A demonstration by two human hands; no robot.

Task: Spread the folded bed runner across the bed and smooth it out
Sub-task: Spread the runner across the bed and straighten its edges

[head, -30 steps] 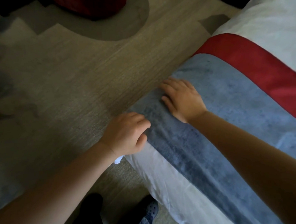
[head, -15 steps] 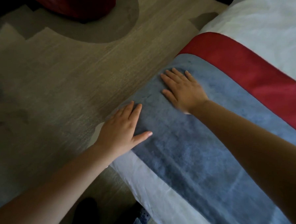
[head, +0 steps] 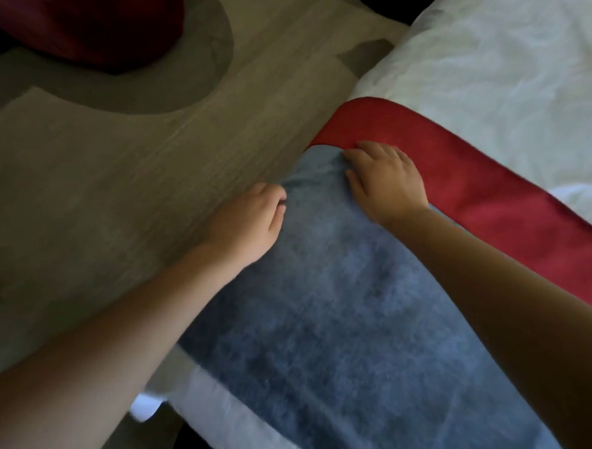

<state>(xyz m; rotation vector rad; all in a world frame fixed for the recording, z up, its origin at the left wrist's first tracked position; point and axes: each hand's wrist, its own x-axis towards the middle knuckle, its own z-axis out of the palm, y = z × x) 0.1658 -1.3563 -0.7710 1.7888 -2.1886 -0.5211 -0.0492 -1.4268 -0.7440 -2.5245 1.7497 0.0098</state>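
Both hands have slid up the bed runner; right hand flat, left hand curled, its grip hidden.

The white bed carries the blue-and-red bed runner — draped over its edge.
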